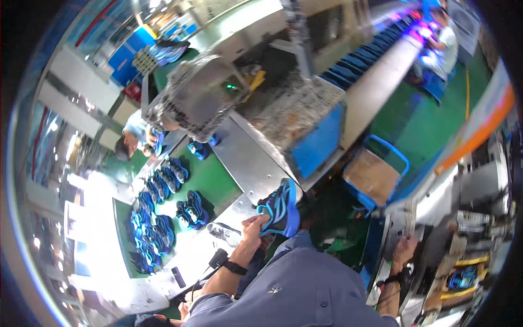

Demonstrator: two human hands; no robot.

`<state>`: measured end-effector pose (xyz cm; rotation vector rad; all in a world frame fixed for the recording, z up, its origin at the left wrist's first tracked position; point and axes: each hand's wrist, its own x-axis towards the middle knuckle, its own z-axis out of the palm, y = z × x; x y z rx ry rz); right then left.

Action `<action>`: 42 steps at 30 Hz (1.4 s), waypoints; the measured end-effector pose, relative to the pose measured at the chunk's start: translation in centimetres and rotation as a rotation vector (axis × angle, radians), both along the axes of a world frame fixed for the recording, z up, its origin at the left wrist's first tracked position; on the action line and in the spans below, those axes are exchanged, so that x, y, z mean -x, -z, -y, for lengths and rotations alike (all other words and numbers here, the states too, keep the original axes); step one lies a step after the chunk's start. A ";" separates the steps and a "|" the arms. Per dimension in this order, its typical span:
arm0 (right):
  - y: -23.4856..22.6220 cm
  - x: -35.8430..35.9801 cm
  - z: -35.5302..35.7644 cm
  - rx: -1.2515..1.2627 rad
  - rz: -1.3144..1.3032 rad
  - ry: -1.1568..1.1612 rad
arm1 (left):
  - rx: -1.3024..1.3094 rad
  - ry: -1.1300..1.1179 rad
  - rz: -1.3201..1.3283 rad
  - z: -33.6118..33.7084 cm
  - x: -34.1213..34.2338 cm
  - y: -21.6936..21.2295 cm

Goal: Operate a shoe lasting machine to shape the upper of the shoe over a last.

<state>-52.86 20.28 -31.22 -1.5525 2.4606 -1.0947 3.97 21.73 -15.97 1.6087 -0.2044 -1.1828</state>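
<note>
My left hand (252, 228) is closed around the edge of a black and blue sneaker (283, 210), lifted in front of my body beside the metal tabletop. The sneaker's blue side strip faces right. Off to the right, my right hand (405, 249) is raised near the machine, away from the sneaker. It is small and blurred, so its fingers are hard to make out. A blue and black shoe piece (463, 277) lies in a yellow-edged frame of the machine at the far right.
Several sneakers stand in rows on the green-topped table (215, 185) at left, where a co-worker (136, 133) handles one. A conveyor (376, 82) carries dark pieces toward a seated person (441, 49). A blue-framed cart (376, 174) and a wrapped machine box (199, 95) stand nearby.
</note>
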 end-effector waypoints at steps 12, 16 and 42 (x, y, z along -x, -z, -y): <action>-44.3 -34.7 38.2 0.475 -0.240 -0.854 | -0.284 -0.349 0.820 -0.1 -37.3 15.7; -53.8 -55.1 48.8 0.335 -0.159 -1.284 | -0.457 -0.281 1.146 0.2 -42.3 20.4; -59.5 -80.4 52.7 0.395 0.024 -1.363 | -0.267 0.274 0.882 6.8 -36.6 8.3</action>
